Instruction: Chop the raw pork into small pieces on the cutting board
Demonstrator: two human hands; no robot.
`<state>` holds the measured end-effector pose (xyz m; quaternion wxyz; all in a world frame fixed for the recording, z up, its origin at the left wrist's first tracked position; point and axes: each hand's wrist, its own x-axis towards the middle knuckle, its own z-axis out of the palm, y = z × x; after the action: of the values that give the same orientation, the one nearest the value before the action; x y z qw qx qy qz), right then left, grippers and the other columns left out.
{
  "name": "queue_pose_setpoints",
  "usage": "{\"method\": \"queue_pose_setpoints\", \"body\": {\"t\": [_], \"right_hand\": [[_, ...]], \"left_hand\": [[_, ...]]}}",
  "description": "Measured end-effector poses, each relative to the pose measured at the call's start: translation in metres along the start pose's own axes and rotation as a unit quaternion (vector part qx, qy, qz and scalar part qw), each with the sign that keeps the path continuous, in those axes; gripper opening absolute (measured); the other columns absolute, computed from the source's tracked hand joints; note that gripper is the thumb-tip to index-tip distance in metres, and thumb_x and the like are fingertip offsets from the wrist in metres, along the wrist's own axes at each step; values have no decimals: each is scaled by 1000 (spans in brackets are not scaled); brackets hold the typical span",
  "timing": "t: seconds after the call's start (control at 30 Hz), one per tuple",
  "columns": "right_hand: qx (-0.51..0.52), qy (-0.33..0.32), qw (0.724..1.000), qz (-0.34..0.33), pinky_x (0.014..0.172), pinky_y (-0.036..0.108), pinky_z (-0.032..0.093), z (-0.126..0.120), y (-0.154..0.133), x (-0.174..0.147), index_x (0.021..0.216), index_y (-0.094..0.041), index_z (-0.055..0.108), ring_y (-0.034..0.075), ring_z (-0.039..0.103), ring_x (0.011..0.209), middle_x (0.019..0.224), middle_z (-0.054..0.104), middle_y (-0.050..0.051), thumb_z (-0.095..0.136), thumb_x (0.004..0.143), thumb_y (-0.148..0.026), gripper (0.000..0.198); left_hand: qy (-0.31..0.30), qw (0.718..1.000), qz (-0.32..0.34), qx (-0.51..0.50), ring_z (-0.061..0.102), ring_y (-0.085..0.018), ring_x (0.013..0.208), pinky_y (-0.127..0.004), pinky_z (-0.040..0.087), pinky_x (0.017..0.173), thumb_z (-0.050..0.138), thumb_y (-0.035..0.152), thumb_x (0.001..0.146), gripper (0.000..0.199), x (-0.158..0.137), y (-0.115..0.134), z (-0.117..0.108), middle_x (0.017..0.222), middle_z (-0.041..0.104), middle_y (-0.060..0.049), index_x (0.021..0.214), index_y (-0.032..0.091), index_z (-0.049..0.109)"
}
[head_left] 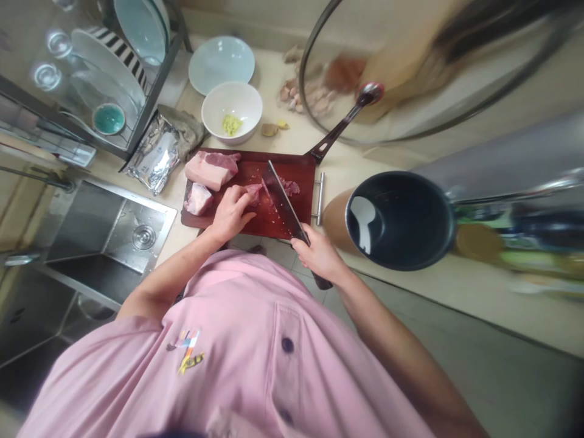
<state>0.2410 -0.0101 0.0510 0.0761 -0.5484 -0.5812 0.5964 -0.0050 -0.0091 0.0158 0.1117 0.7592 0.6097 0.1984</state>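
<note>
My right hand [317,250] is wrapped round the black handle of a kitchen knife [286,202]. The wide dark blade slants across a reddish-brown cutting board [255,227], beside a small strip of raw meat [254,193]. My left hand [232,213] presses its bent fingertips on that strip, just left of the blade; the thumb sticks out. Cut bits of meat [290,187] lie right of the blade. A large slab of raw pork [212,169] and a smaller chunk [198,199] rest on the board's left side.
Behind the board stand a white bowl [246,115] with chopped yellow-green bits and a pale blue plate [221,64]. A dark pot [406,225] is at right, below a glass lid [319,115]. A steel sink [86,225] and a dish rack [155,97] are at left.
</note>
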Motion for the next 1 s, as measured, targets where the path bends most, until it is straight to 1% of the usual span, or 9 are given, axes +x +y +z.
{"method": "queue_pose_setpoints", "body": {"t": [0.07, 0.13, 0.27, 0.37, 0.53, 0.63, 0.73, 0.87, 1.0], "right_hand": [[-55, 24, 998, -26, 50, 26, 43, 3, -2, 0, 109, -22, 55, 13, 51, 50, 63, 54, -2, 49, 82, -34, 30], [-110, 38, 992, -48, 58, 28, 46, 5, -4, 2, 112, -21, 57, 16, 55, 58, 67, 57, 0, 47, 83, -33, 33], [-174, 34, 982, -65, 70, 30, 46, 7, -7, 3, 119, -19, 58, 18, 58, 69, 74, 63, 2, 47, 83, -31, 40], [-192, 38, 979, -61, 70, 30, 46, 6, -9, 1, 123, -18, 57, 18, 59, 68, 77, 65, 3, 45, 83, -31, 43], [-214, 68, 971, -76, 71, 30, 47, 3, -17, -4, 129, -16, 55, 20, 62, 71, 82, 69, 5, 45, 85, -32, 48], [-243, 89, 961, -96, 71, 30, 47, 4, -22, -7, 131, -14, 53, 20, 63, 71, 81, 69, 7, 44, 86, -31, 49], [-299, 68, 947, -90, 66, 30, 45, 5, -25, -10, 133, -13, 52, 21, 62, 67, 77, 69, 7, 43, 86, -30, 50], [-359, 35, 930, -74, 59, 29, 41, 6, -25, -14, 131, -15, 52, 22, 62, 62, 72, 68, 7, 42, 87, -28, 47], [-378, 22, 923, -64, 58, 29, 39, 4, -24, -18, 128, -15, 53, 23, 62, 62, 74, 68, 8, 43, 87, -27, 44]], "left_hand": [[31, 1000, -6, 0, 44, -30, 117, -46, 40, 100, 67, 23, 78, 53, -3, -5, 2, 129, 45, -14, 127, 19, 49], [26, 1000, 10, -4, 42, -30, 122, -47, 38, 102, 65, 21, 79, 52, 0, -11, 8, 134, 43, -13, 129, 19, 49], [43, 999, 5, -20, 50, -24, 105, -40, 45, 93, 58, 23, 86, 32, 4, -21, 24, 115, 57, -9, 118, 18, 56], [68, 997, 18, -20, 51, -23, 100, -38, 46, 89, 60, 29, 87, 29, 0, -22, 29, 111, 60, -8, 113, 19, 59], [138, 989, 19, -40, 52, -22, 108, -40, 44, 96, 52, 33, 92, 25, 4, -22, 23, 116, 60, -10, 109, 18, 61], [119, 990, 47, -62, 53, -20, 108, -39, 44, 97, 48, 29, 94, 21, 11, -21, 22, 111, 64, -8, 104, 20, 64], [87, 992, 55, -69, 55, -19, 104, -37, 46, 94, 49, 29, 93, 21, 14, -20, 25, 108, 66, -7, 100, 20, 67], [100, 993, 44, -41, 56, -20, 98, -35, 48, 86, 52, 26, 91, 20, 11, -21, 30, 101, 66, -7, 100, 20, 69], [115, 992, 45, -24, 56, -20, 93, -33, 50, 82, 57, 24, 88, 17, 10, -24, 33, 95, 66, -6, 96, 18, 70]]}}
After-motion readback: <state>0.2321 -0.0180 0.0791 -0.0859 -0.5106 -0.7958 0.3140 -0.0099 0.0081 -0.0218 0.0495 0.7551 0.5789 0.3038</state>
